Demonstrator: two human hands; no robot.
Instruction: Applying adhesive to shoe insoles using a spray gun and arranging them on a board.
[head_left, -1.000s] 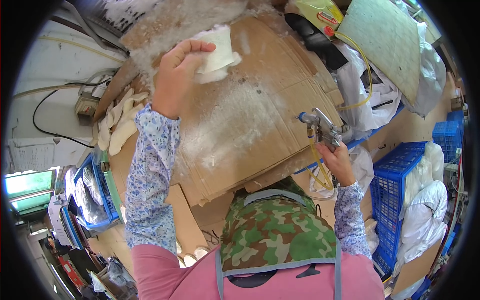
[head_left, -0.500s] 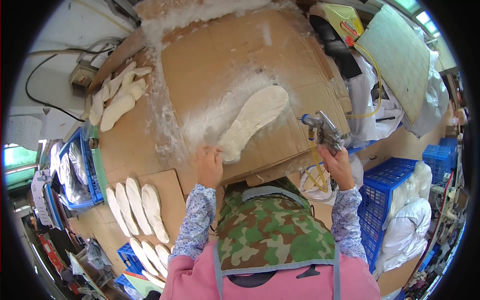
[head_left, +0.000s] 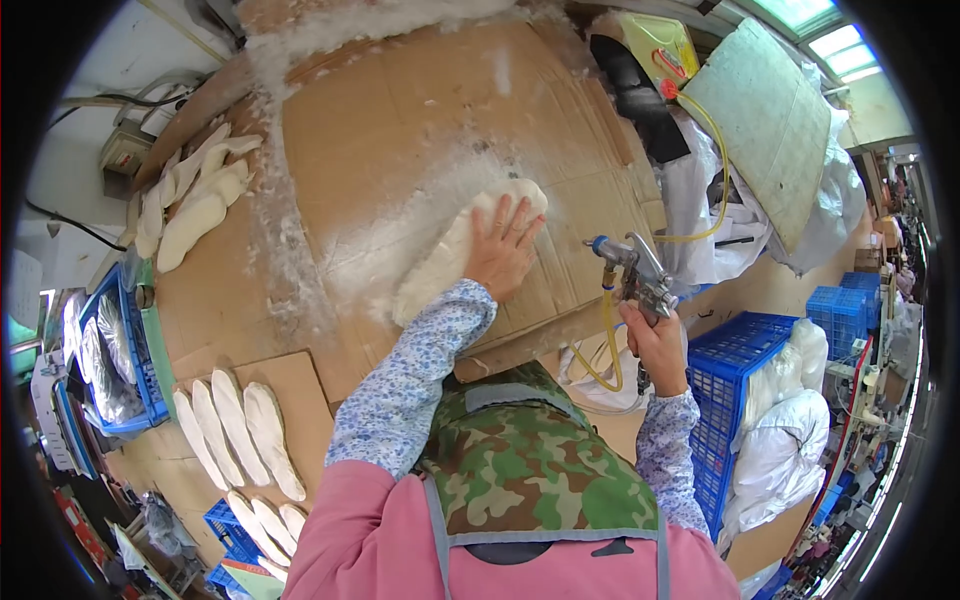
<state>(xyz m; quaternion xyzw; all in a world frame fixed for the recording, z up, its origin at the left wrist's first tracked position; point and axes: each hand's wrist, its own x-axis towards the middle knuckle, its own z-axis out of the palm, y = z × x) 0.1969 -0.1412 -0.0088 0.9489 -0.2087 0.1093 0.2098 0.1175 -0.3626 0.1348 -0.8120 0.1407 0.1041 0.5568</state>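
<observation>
A cream insole (head_left: 440, 262) lies on the cardboard-covered table (head_left: 400, 130), which is dusted with white residue around it. My left hand (head_left: 503, 250) rests on the insole's wide far end, fingers spread, holding nothing. At the table's near right edge, my right hand (head_left: 655, 345) grips a metal spray gun (head_left: 640, 270) by its handle. The gun's blue-tipped nozzle points left, and a yellow hose (head_left: 608, 350) hangs from it.
More insoles lie in a pile (head_left: 195, 195) at the far left and in rows on a cardboard sheet (head_left: 300, 400) at the near left. A blue crate (head_left: 735, 350) stands to the right, with white bags beside it. At the back right is a yellow container (head_left: 655, 45).
My left hand has moved from the insole's near end to its far end and now lies flat on it. The spray gun stays in my right hand.
</observation>
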